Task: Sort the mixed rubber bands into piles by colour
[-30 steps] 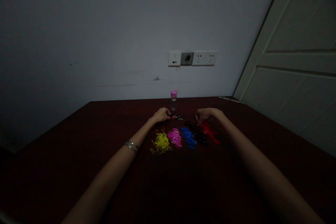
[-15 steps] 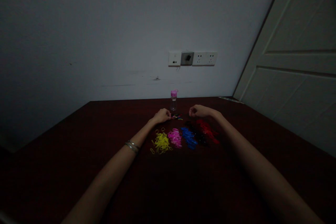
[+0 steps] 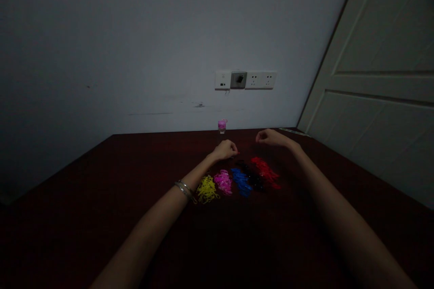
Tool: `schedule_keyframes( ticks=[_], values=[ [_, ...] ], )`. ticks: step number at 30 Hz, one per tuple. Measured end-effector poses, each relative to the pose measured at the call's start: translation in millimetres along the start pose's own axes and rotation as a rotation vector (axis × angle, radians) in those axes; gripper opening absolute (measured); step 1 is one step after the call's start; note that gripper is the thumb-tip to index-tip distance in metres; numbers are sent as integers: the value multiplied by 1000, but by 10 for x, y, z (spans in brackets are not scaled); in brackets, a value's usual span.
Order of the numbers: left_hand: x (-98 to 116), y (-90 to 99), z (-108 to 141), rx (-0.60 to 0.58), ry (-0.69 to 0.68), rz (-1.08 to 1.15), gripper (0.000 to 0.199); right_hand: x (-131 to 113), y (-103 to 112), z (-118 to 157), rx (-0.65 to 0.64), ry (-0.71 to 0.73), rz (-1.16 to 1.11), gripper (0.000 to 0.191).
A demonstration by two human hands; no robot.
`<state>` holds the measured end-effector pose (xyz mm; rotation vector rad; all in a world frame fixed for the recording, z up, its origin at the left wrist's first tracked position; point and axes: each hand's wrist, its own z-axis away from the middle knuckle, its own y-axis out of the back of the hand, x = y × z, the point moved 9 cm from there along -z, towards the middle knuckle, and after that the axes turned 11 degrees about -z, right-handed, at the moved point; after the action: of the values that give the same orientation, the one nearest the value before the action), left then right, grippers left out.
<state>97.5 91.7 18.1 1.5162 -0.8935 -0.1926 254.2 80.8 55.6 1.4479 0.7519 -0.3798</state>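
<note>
My left hand (image 3: 226, 149) is closed in a pinch, with a small red rubber band (image 3: 238, 153) showing at its fingertips. It hovers beyond the piles and hides the little mixed-colour heap and the lower part of the bottle. My right hand (image 3: 270, 137) is farther right, thumb and fingers pressed together; whatever they hold is too small to see. Nearer me lie piles of small rubber bands in a row: yellow (image 3: 207, 189), pink (image 3: 223, 182), blue (image 3: 241, 182), black (image 3: 255, 177) and red (image 3: 266, 171).
A clear bottle with a pink cap (image 3: 222, 124) stands behind my left hand. The dark red table (image 3: 149, 162) meets a pale wall carrying sockets (image 3: 260, 80). At the right is a panelled door (image 3: 376, 113).
My left hand has moved right, over the mixed heap, and now shows a red band at its fingertips. My right hand has shifted right, away from it. The view has tilted slightly.
</note>
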Motion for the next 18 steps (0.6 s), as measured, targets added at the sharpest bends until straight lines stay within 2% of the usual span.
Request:
schedule_keyframes(
  ticks=[2,5,8,10,13,18],
  values=[
    [205,-118,-108,-17,-49,-12,17,9,28,2,17,-1,6,21],
    [387,-265,-239,-9,-56,-1,18,30,56,2,38,-16,-5,22],
    [449,-328,-302,9,-50,18,25,31,69,3,43,-12,5,22],
    [418,-288,-303,33,-46,36,27,26,64,1,40,-10,21,22],
    [228,-118,-255,98,-15,71,27,-7,7,-18,30,-2,58,21],
    [-488,215,-78,260,163,176,26,-180,-289,-60,-32,71,81,20]
  ],
)
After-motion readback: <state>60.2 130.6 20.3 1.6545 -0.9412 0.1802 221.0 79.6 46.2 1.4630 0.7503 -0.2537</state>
